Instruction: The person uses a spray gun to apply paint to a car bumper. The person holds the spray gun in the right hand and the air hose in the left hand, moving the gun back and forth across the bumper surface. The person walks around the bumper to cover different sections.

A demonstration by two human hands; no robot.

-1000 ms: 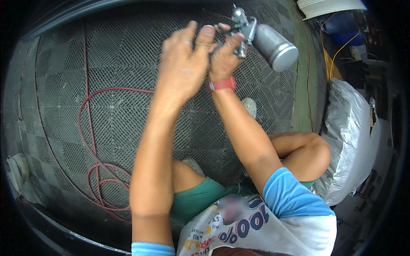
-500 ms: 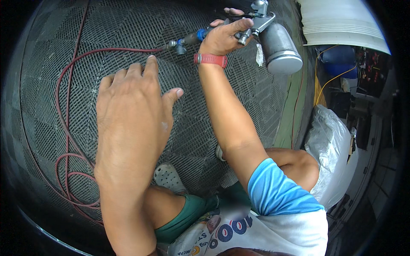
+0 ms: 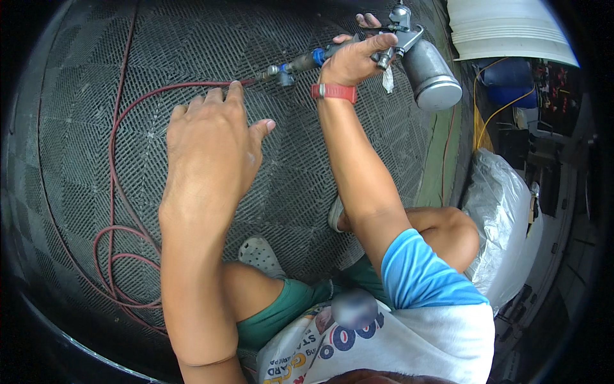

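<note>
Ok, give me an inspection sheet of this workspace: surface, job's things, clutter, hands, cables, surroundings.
Surface: dark grid-patterned floor mat.
Job's things: metal spray gun with cup, held up over the mat.
Clutter: silver plastic bag at the right.
Hands: right hand grips the spray gun; left hand open, fingers spread, holding nothing.
Cables: red air hose looped on the mat, running to the gun; yellow cable at the right.
Surroundings: white tub, blue container.

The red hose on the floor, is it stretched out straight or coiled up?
Partly coiled: the red hose loops on the grid floor at lower left, then curves up to the spray gun in the right hand.
</note>
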